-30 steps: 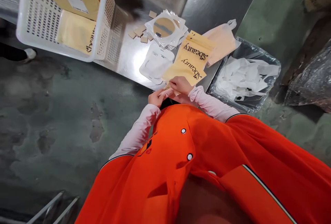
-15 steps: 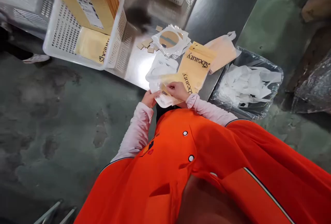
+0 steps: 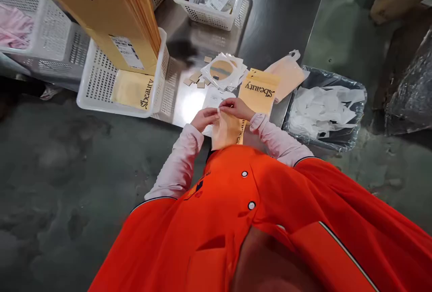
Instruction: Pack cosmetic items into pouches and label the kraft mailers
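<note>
Both my hands hold one tan printed pouch (image 3: 228,131) upright at the near edge of the steel table (image 3: 280,17). My left hand (image 3: 205,118) pinches its top left corner and my right hand (image 3: 237,108) pinches its top right. Just behind them a white packet (image 3: 213,97) lies flat. A stack of tan pouches printed "Sbeauty" (image 3: 259,90) lies to the right, and a pile of clear-windowed white packets (image 3: 223,71) sits farther back with small tan squares (image 3: 195,79) beside it.
A white basket (image 3: 101,89) with brown envelopes and a tan pouch stands at the left. More white baskets (image 3: 209,2) stand at the back. A bin lined with plastic (image 3: 326,107) full of white scraps stands right of the table. My orange jacket fills the foreground.
I have lifted one tan pouch off the table and turned it upright between both hands. The camera view has shifted, showing more of the baskets at the back.
</note>
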A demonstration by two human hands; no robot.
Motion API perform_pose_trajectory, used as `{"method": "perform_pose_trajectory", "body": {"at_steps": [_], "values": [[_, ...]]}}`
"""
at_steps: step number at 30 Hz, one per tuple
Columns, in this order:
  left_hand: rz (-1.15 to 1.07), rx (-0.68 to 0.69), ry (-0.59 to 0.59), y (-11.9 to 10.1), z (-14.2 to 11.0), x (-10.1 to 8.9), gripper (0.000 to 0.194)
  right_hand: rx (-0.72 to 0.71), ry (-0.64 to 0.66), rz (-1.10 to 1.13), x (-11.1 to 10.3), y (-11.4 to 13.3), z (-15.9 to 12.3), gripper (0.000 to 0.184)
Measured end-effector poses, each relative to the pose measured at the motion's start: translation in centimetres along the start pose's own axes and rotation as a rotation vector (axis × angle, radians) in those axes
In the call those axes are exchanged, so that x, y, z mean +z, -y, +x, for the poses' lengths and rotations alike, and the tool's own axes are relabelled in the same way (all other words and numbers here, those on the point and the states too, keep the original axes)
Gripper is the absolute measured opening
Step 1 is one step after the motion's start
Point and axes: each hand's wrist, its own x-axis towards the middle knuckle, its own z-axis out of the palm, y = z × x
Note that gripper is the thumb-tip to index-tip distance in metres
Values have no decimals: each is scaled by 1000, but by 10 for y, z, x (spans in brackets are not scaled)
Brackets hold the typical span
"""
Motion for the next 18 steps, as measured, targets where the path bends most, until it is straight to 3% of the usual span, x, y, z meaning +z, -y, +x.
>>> {"method": "perform_pose_trajectory", "body": {"at_steps": [2,5,8,10,12,14,16,18], "values": [[76,10,-122,-9,5,-6,57,4,-76,-31,13,-3,5,22],[309,52,-257,-12,8,-17,37,-1,-232,-100,25,-10,9,19],[615,-6,-219,-8,-1,-40,15,44,-494,-120,19,-21,14,25],[705,-67,-137,-5,-10,-54,11,65,-599,-117,17,-22,20,31],[647,-65,-60,-3,-16,-60,18,25,-559,-93,24,-14,30,38],[523,-48,-60,-4,-20,-63,30,-66,-444,-34,36,2,43,44],[400,-73,-174,-10,-23,-74,33,-151,-388,43,43,15,59,47],[298,-64,-390,-21,-30,-104,34,-170,-439,84,36,17,72,46]]}}
